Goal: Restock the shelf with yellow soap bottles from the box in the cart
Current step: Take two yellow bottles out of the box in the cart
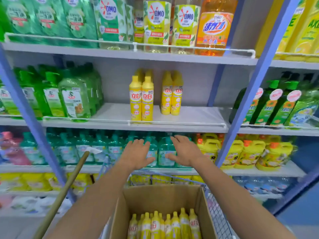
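Yellow soap bottles (164, 225) upright in box (160, 195) — left hand (136, 153), right hand (184, 150) outstretched

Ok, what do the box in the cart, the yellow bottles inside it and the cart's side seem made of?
The box looks like plain brown cardboard, matte, with raw cut edges. The yellow bottles seem glossy plastic: they catch highlights and carry printed labels. The cart's side appears to be a wire grid, probably coated metal, though blur leaves that open.
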Tool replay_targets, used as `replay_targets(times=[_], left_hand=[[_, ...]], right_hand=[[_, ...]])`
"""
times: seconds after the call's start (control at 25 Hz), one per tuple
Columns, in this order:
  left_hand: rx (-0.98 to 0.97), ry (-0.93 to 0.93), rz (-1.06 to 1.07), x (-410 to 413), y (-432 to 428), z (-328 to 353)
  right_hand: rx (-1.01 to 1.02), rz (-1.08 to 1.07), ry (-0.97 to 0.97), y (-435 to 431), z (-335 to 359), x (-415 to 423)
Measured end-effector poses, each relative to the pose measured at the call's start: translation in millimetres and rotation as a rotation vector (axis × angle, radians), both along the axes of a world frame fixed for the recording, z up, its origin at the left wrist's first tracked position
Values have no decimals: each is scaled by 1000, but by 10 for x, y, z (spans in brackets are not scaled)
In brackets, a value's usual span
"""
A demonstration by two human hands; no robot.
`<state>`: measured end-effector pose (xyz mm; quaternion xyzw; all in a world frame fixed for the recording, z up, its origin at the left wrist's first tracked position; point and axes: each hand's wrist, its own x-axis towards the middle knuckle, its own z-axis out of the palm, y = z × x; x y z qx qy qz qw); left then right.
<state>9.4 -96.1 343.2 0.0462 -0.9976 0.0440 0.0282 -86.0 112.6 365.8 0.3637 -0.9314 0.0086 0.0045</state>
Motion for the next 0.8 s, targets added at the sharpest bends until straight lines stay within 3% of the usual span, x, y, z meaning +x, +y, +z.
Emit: replay_targets(times=[0.16,0.52,0.8], left_hand=[[25,-145,49,531,17,-388],[202,-227,59,749,258,-1304],[335,-557,145,849,374,-2545]], right_hand=[[40,30,-41,-57,-356,498],[-13,-54,-237,35,-1333,808],[69,-100,-496,221,-2683,718]])
